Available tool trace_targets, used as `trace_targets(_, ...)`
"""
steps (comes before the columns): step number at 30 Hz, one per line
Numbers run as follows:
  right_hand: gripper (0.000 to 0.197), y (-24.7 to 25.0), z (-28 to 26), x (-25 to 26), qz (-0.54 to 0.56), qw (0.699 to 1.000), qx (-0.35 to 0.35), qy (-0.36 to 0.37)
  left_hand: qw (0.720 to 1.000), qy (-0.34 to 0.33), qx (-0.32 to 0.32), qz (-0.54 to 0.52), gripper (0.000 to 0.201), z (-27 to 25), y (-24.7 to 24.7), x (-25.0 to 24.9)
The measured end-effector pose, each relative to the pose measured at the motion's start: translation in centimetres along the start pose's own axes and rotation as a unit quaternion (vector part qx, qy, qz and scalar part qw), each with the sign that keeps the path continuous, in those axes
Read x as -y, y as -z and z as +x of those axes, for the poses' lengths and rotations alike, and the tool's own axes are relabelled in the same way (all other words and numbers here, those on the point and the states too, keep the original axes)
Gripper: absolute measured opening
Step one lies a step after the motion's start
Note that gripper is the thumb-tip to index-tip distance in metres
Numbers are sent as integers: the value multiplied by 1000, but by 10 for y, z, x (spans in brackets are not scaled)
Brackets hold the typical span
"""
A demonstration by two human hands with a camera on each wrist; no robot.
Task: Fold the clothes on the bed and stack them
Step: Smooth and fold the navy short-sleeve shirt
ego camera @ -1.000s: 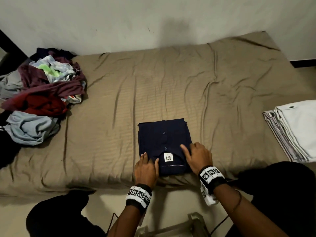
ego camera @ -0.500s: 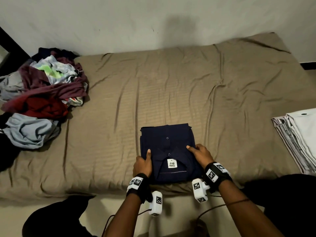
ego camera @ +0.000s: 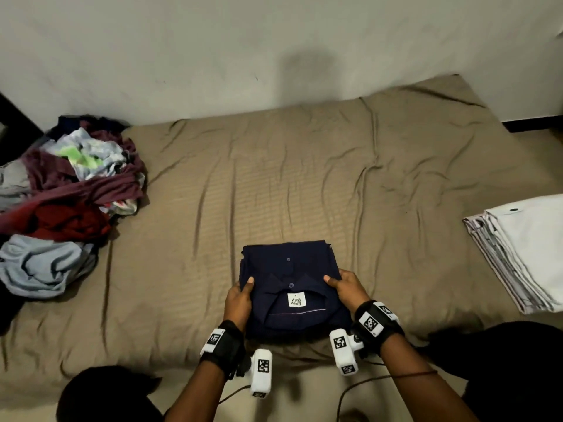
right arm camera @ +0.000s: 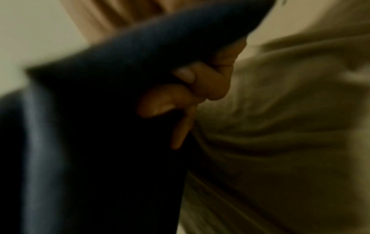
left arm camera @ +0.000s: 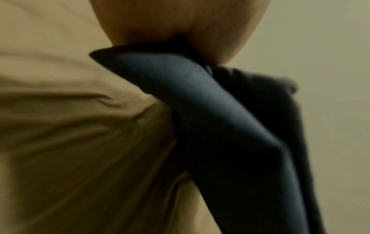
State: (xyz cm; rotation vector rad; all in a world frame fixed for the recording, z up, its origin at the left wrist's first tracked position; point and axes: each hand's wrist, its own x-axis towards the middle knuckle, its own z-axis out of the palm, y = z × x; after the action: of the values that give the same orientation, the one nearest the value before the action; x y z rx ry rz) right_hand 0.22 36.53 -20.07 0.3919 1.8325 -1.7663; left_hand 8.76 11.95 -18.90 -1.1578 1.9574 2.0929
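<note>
A folded navy shirt (ego camera: 289, 269) with a white collar label lies near the front edge of the bed (ego camera: 304, 193). My left hand (ego camera: 239, 296) grips its left side, thumb on top and fingers underneath. My right hand (ego camera: 345, 284) grips its right side the same way. In the left wrist view the navy shirt (left arm camera: 230, 126) hangs from under my thumb, lifted off the sheet. The right wrist view shows fingers (right arm camera: 200, 85) curled under the navy shirt (right arm camera: 100, 110). A stack of folded pale clothes (ego camera: 524, 251) sits at the bed's right edge.
A heap of unfolded clothes (ego camera: 70, 202) in maroon, red, grey and pale blue covers the bed's left end. A pale wall (ego camera: 274, 56) runs behind the bed. The brown sheet is wrinkled in the middle. My dark-clad knees (ego camera: 100, 397) are at the front edge.
My hands went from pressing on top of the navy shirt to sliding under its two sides and gripping them. The shirt's near sides have risen slightly off the sheet.
</note>
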Motion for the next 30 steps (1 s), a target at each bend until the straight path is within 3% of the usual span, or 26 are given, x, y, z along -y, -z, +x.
trace_targets(5, 28, 48, -41, 53, 30, 998, -2, 60, 998, -57, 30, -5, 26, -16, -47, -45)
trace_targets(12, 23, 246, -106, 146, 102, 971, -127, 178, 965, -173, 197, -27, 26, -79, -246, -114)
trace_targets(15, 25, 343, -126, 176, 71, 957, -177, 221, 943, -199, 263, -28, 27, -111, -338, -120)
trace_targets(18, 32, 429, -130, 191, -4, 960, -169, 225, 927, -211, 310, -15, 45, -127, -421, -110)
trace_targets(20, 42, 470, -128, 198, -43, 962, -161, 217, 920, -212, 330, 3, 48, -136, -461, -100)
trace_targets(23, 37, 528, -112, 199, -60, 959, -169, 219, 911, -224, 346, 36, 47, -145, -506, -84)
trace_targets(25, 40, 557, -96, 190, -75, 956, -190, 210, 914, -210, 341, 67, 50, -144, -529, -68)
trace_targets(28, 45, 588, -54, 160, -159, 949, -237, 137, 926, -110, 346, 106, 65, -140, -550, -51)
trace_targets(30, 38, 596, -34, 136, -220, 935, -263, 85, 919, -36, 377, 111, 54, -135, -555, -43)
